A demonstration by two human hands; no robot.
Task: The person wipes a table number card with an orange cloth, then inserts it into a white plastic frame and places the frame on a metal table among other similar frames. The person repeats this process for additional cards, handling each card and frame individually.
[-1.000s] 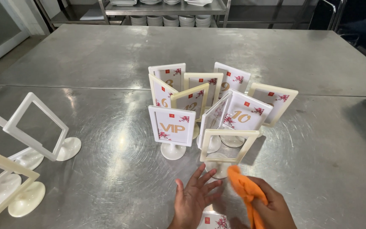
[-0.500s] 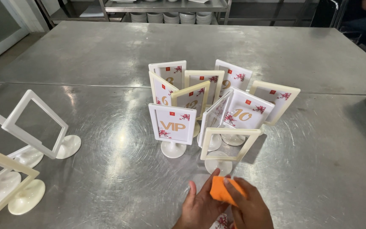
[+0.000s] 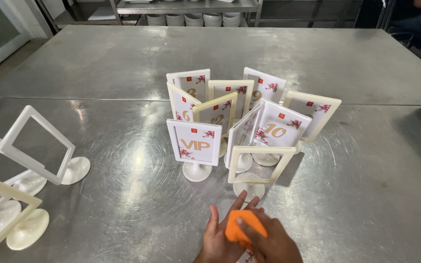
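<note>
Steel table [image 3: 98, 63] carries a cluster of carded sign stands [image 3: 242, 117] mid-table and empty frames [image 3: 35, 146] at left, seemingly still unfilled. Right hand [image 3: 274, 241] presses an orange cloth [image 3: 242, 228] onto a card; left hand [image 3: 218, 236] lies flat, fingers spread.

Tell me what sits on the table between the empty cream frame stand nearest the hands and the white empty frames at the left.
In the head view, only bare steel table lies between the empty cream frame stand and the white empty frames.
</note>
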